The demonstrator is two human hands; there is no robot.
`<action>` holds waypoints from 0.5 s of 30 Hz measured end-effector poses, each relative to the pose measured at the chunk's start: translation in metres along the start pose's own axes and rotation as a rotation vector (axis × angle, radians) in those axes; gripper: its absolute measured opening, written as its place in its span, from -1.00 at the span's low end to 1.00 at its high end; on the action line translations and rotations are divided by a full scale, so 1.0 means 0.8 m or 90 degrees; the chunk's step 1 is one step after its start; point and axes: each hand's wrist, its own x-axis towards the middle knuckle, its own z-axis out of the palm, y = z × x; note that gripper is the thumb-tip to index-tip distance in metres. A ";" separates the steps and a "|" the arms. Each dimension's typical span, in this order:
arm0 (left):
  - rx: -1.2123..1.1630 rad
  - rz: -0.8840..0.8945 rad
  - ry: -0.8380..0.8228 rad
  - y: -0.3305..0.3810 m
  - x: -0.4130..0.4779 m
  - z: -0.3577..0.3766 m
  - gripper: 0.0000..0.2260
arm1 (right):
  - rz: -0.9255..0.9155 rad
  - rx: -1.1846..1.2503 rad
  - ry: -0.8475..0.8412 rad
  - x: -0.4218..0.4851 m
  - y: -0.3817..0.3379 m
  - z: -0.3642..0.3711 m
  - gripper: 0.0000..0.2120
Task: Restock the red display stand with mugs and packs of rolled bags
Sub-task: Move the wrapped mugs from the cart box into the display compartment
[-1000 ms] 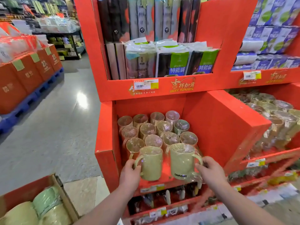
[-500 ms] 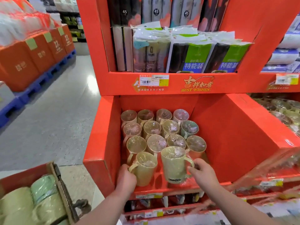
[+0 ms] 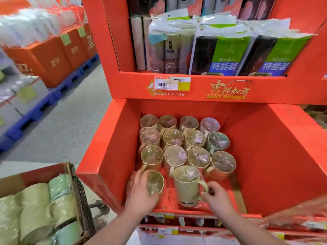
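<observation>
Closest of all, out to the left of the left hand (image 3: pixel 141 191) and nearer the body, a box (image 3: pixel 10 183) holds spare mugs (image 3: pixel 35 214) lying on their sides, pale yellow and green, wrapped. Next come the hands themselves, apart and about level at the front of the bin (image 3: pixel 265 156) of the stand (image 3: pixel 109 50). The left hand is curled round the body of the left mug (image 3: pixel 159 190), which tilts with its mouth, covered in film (image 3: pixel 154 179), toward the camera; whether it rests on the bin floor I cannot tell. The right hand (image 3: pixel 218 198) has its fingers hooked round the handle (image 3: pixel 203 183) of the right mug (image 3: pixel 185 190), which stands upright on the floor, just right of the other and not touching it.

Just beyond the fingertips, three rows of four mugs (image 3: pixel 175 156) stand packed rim to rim toward the back left of the bin; the floor to the right of the right hand is bare red card. Above and beyond both hands, the upper shelf (image 3: pixel 230 85) carries the packs (image 3: pixel 230 50) of rolled bags, upright and leaning together, with a price tag (image 3: pixel 172 83) on its lip.

These mugs look light and stiff, probably a hard plastic or fibre mix, so one hand each should do. The film is likely slick and loose, so a grip on the handle, or fingers well round the body, seems safer than pinching the wrap. Set down hard, a rim could chip.
</observation>
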 end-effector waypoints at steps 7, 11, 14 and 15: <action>0.196 0.089 -0.168 0.005 0.013 0.005 -0.29 | 0.024 0.017 0.005 -0.001 0.013 0.011 -0.73; 0.230 0.094 -0.169 0.002 0.014 0.009 -0.39 | 0.033 0.025 -0.020 -0.004 0.009 0.034 -0.79; 0.228 0.097 -0.183 0.004 0.015 0.011 -0.39 | 0.035 0.035 -0.056 -0.002 -0.001 0.051 -0.75; 0.223 0.097 -0.187 0.005 0.016 0.010 -0.39 | 0.027 0.029 -0.091 -0.001 -0.004 0.055 -0.75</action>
